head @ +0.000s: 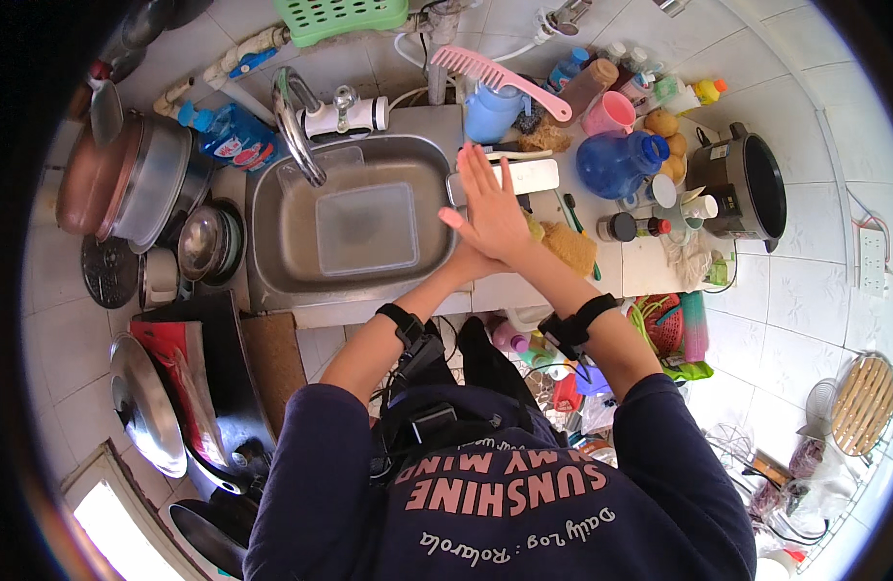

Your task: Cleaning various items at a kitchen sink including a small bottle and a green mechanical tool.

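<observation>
My right hand (pixel 490 210) lies across my left hand (pixel 477 263), over the right rim of the steel sink (pixel 287 247). Its fingers are stretched out, with the thumb apart on the left, and I see nothing held in it. Most of my left hand is hidden underneath, its fingers included. A clear rectangular plastic container (pixel 366 229) sits in the sink basin. Beyond my fingertips lies a white flat object (pixel 534 176) on the counter. A tan sponge (pixel 568 248) is just right of my right wrist. The chrome faucet (pixel 294 123) arches over the basin's back left.
A pink comb (pixel 504 80) rests at a light blue jug (pixel 494 112). Right of them are a blue plastic bottle (pixel 621 163), a pink cup (pixel 610 114) and a black-lined pot (pixel 744 185). Stacked basins (pixel 138 178) and a metal lid (pixel 152 407) stand left.
</observation>
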Demonstrator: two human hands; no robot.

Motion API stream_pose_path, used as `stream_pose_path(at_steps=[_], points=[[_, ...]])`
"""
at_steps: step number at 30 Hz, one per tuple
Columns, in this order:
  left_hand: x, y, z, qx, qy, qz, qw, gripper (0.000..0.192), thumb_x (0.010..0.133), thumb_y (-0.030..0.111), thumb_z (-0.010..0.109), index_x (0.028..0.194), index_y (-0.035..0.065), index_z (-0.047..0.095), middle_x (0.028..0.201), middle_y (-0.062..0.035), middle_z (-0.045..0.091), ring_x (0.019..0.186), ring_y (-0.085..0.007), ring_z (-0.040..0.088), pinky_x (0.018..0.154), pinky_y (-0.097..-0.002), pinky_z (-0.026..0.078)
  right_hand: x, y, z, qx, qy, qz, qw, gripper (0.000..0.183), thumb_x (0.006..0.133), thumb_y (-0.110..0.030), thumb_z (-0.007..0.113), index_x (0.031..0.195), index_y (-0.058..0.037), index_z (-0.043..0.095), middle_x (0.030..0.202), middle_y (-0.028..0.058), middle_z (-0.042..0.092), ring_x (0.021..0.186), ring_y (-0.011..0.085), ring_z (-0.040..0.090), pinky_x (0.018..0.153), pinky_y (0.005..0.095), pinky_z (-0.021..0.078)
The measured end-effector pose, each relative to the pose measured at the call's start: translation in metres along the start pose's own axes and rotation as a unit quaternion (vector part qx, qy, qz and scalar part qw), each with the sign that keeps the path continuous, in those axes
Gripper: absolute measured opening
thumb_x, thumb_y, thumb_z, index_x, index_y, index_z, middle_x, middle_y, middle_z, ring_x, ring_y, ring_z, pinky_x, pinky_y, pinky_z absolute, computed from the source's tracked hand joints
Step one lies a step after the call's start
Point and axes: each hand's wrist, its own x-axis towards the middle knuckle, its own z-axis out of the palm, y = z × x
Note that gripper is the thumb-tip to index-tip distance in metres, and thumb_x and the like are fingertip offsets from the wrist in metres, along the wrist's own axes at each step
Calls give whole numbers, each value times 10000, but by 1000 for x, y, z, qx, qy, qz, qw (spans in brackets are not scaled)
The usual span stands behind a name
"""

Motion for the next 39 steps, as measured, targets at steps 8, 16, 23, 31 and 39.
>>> stream_pose_path(at_steps=[8, 16, 23, 31, 39], points=[[-4, -21, 4, -18, 51, 40, 998, 677, 630, 191, 769, 1219, 37, 473, 1217, -147, 518, 1107, -271, 504, 939, -369, 404, -13, -19, 0, 2, -33, -42, 999, 886, 852, -616, 359, 1412, 30, 126, 1465, 199, 189, 1370, 306, 173, 1100, 487, 75], [-3, -31, -6, -19, 39, 18, 999, 783, 650, 181, 765, 1307, 26, 367, 1245, -145, 502, 1164, -244, 468, 977, -364, 372, -20, -13, 3, 4, -22, -28, 999, 852, 866, -602, 339, 1413, 19, 138, 1457, 210, 199, 1362, 337, 178, 1099, 487, 90], [9, 15, -1, 1, -40, 7, 999, 772, 616, 224, 786, 1262, 17, 418, 1247, -122, 504, 1153, -249, 471, 964, -363, 381, -6, 20, -5, -11, -8, 4, 1000, 849, 871, -597, 324, 1394, 55, 167, 1449, 214, 220, 1369, 314, 168, 1100, 493, 78], [3, -1, 5, 6, -7, -17, 1000, 743, 598, 202, 799, 1233, 33, 452, 1224, -137, 512, 1134, -257, 479, 948, -369, 389, 6, 6, 2, 1, 5, -7, 1000, 866, 856, -606, 353, 1394, 49, 174, 1451, 208, 225, 1367, 309, 182, 1096, 500, 94], [-8, -21, 2, -140, 100, -9, 985, 723, 622, 204, 797, 1237, 37, 456, 1256, -140, 475, 1184, -266, 436, 974, -379, 367, -16, -22, -1, 23, -31, -36, 999, 874, 850, -610, 362, 1414, 19, 139, 1462, 199, 197, 1368, 312, 176, 1097, 486, 96]])
